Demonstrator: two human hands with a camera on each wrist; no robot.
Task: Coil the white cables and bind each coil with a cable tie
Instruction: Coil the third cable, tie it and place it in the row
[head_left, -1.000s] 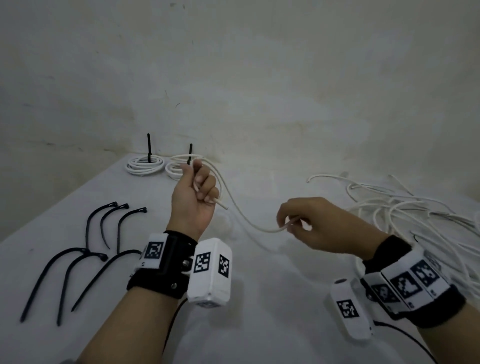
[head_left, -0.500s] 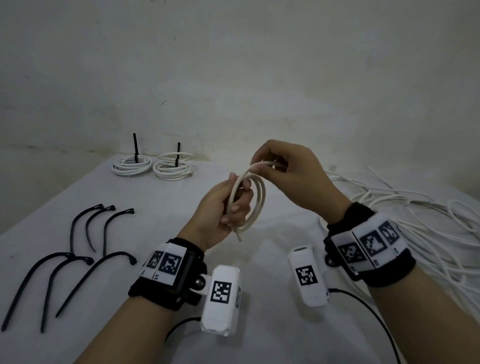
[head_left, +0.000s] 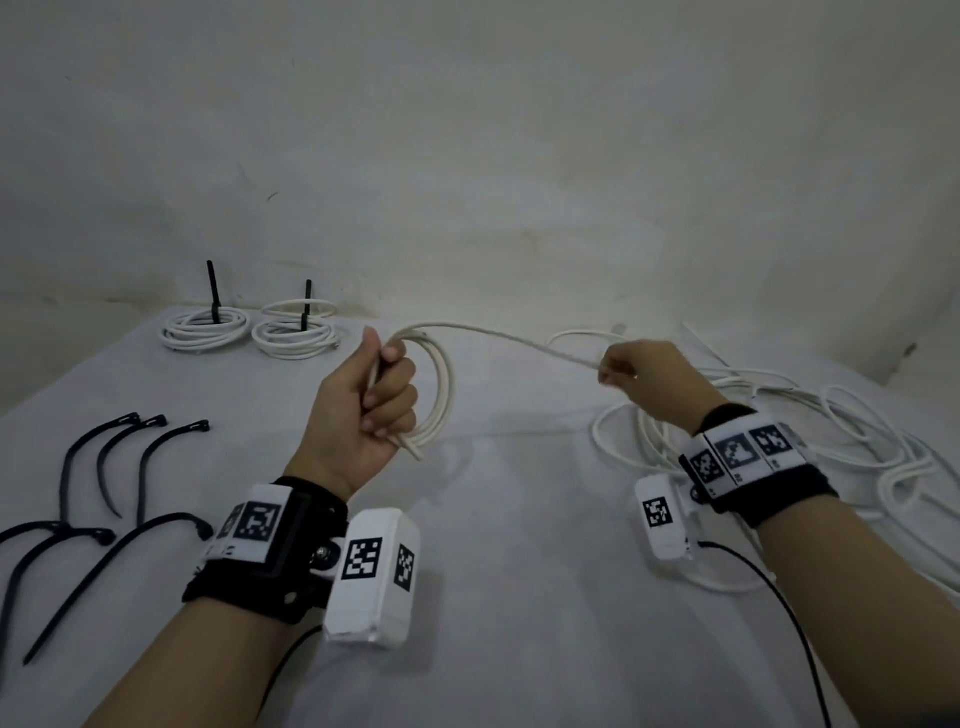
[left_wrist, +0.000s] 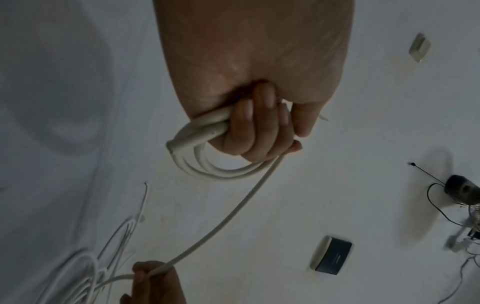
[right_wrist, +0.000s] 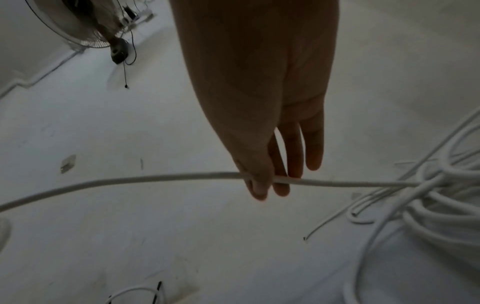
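My left hand (head_left: 384, 395) (left_wrist: 255, 127) grips a small coil of white cable (head_left: 439, 395) (left_wrist: 207, 162) held upright above the table. From the coil's top the white cable (head_left: 514, 335) (left_wrist: 233, 207) (right_wrist: 130, 180) runs taut to the right. My right hand (head_left: 618, 366) (right_wrist: 267, 183) pinches that strand between thumb and fingers, above the loose pile of white cables (head_left: 831, 426) (right_wrist: 441, 197). Several black cable ties (head_left: 104, 493) lie at the left of the table.
Two bound coils (head_left: 205, 327) (head_left: 293, 335) with black tie tails standing up sit at the table's far left, by the wall. The white table (head_left: 519, 571) spreads between my arms. A fan (right_wrist: 78, 24) shows in the right wrist view.
My right hand left the coil and moved right and down along the cable, drawing a strand out taut. My left hand keeps the coil, now with more loops than a second ago.
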